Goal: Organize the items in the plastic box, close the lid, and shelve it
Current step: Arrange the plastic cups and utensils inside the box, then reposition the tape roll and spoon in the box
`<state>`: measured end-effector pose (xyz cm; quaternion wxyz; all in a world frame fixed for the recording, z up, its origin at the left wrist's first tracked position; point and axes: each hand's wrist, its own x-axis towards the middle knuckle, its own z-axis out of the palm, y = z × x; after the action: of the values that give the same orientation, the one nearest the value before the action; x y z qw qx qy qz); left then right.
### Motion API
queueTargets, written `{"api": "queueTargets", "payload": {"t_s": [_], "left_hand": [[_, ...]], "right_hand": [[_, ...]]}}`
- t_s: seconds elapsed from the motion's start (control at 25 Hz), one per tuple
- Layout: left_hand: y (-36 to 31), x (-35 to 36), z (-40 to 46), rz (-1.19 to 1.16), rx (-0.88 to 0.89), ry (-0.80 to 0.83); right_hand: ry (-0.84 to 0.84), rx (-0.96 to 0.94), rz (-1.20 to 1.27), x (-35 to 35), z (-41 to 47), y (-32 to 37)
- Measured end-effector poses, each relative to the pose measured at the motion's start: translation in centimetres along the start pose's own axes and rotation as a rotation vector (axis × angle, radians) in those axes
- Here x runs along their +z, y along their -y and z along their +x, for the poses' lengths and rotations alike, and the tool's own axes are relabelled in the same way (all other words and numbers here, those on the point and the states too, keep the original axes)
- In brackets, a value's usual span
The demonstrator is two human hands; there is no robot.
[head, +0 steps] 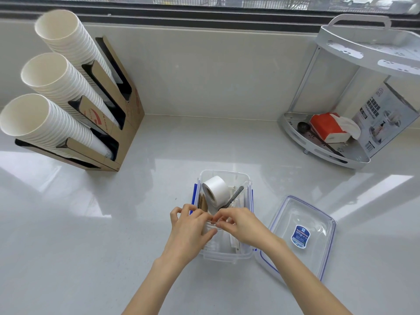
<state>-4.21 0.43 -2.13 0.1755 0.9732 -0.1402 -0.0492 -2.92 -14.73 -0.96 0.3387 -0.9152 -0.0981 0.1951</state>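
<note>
A clear plastic box point(225, 175) with blue side clips stands open on the pale counter in front of me. Inside it stand a white paper roll point(217, 189), a dark pen point(235, 196), brown cardboard sleeves point(202, 202) and white wrapped sticks point(234, 243). My left hand point(189, 228) and my right hand point(239, 223) are both over the box's near half, fingertips pinched together on a small clear item point(213, 226), perhaps a stack of clear cups; I cannot tell exactly what it is. The clear lid point(302, 235) with a blue label lies upside down just right of the box.
A cardboard holder point(118, 114) with three stacks of white paper cups stands at the back left. A white two-tier corner shelf point(322, 142) at the back right holds a tissue pack, a black spoon and a printed carton. A window ledge runs along the back.
</note>
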Motion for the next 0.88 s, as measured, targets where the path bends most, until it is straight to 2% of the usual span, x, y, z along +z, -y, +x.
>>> {"api": "queueTargets", "payload": {"t_s": [0.4, 0.48, 0.64, 0.76, 0.88], "left_hand": [[0.3, 0.5, 0.3, 0.052, 0.021, 0.002], [0.2, 0.4, 0.5, 0.014, 0.023, -0.024], [0.0, -0.3, 1.7, -0.128, 0.007, -0.145], [0.2, -0.6, 3.3, -0.115, -0.037, -0.205], [0.6, -0.4, 4.7, -0.055, -0.071, -0.148]], "right_hand": [[-0.035, 0.132, -0.103, 0.8, 0.7, -0.1], [-0.097, 0.138, -0.017, 0.5, 0.8, -0.1], [-0.331, 0.128, 0.055, -0.7, 1.7, 0.2], [-0.326, 0.144, 0.02, -0.9, 2.5, 0.3], [-0.312, 0.172, -0.004, -0.4, 3.5, 0.4]]}}
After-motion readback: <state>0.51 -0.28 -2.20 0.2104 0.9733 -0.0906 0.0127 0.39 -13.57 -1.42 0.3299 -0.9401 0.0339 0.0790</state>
